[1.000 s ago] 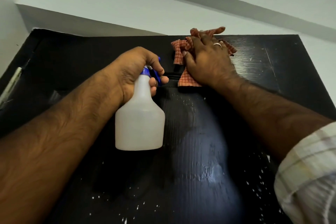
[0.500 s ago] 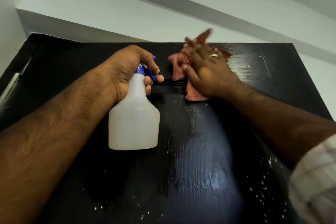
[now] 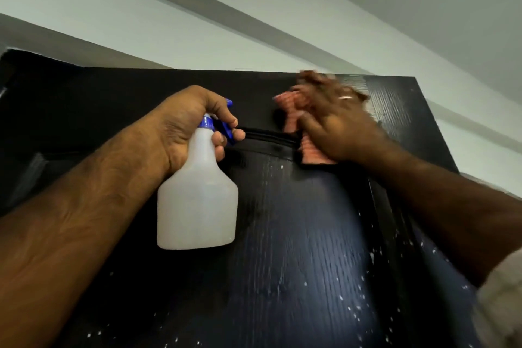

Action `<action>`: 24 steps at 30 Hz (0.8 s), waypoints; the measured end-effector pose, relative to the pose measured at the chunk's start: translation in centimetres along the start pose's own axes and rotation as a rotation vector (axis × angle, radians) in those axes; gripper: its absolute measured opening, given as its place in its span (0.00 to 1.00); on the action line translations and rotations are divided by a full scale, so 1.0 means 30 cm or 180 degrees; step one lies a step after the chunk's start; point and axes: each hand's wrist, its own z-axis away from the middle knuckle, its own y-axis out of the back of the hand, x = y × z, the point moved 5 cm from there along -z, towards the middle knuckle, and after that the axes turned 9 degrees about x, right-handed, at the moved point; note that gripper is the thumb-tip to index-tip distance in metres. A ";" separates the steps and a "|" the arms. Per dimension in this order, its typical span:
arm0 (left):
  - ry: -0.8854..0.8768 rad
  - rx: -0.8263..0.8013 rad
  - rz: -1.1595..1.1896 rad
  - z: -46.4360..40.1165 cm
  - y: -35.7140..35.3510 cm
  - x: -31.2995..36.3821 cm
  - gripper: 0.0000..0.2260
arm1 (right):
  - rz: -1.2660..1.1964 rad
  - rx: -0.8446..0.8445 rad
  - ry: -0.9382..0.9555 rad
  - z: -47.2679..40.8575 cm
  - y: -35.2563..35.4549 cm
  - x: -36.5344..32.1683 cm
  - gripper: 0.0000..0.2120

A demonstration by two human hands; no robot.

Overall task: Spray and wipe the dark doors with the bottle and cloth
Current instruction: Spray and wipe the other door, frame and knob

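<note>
red cloth (image 3: 293, 118) under flat right hand (image 3: 336, 127), blurred, on dark door (image 3: 296, 234); left hand (image 3: 186, 124) grips bottle (image 3: 197, 200).

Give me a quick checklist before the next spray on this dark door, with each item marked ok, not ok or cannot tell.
1. Bottle held firmly: ok, the left hand grips its neck, fingers at the blue trigger.
2. Nozzle aimed at the door: cannot tell, the fingers hide most of it.
3. Liquid left in the bottle: cannot tell, the plastic is cloudy.
4. Cloth on the door: ok, the right hand presses it flat near the top edge.
5. Cloth clear of the spray path: cannot tell, hand and cloth are blurred.
6. Lower panel wiped: not ok, white droplets dot it.
</note>
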 end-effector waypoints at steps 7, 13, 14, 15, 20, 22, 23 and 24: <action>0.0025 -0.0065 -0.0030 -0.007 -0.055 0.001 0.10 | -0.0008 -0.0017 -0.0779 0.013 0.039 0.037 0.38; -0.0009 -0.0096 -0.0089 0.011 -0.113 -0.018 0.06 | -0.0098 0.0239 0.0001 -0.013 0.012 0.077 0.35; -0.0029 -0.0103 -0.0091 0.017 -0.117 -0.013 0.05 | -0.0106 0.0291 -0.0411 -0.026 0.021 0.128 0.35; -0.0056 -0.0099 -0.0085 0.021 -0.126 -0.010 0.04 | -0.0106 0.0235 -0.0856 -0.038 0.015 0.166 0.34; -0.0094 -0.0085 -0.0089 0.036 -0.184 0.012 0.04 | -0.0127 -0.0196 -0.0135 -0.003 0.032 0.043 0.36; -0.0065 -0.0106 -0.0087 0.042 -0.198 0.008 0.04 | -0.0203 -0.0229 0.0389 0.064 0.057 0.057 0.36; -0.0059 -0.0123 -0.0111 0.047 -0.218 0.004 0.05 | -0.0200 -0.0177 0.0462 0.087 0.074 0.106 0.36; -0.0073 -0.0125 -0.0143 0.051 -0.229 0.006 0.05 | -0.0187 -0.0071 0.0393 0.086 0.086 0.164 0.35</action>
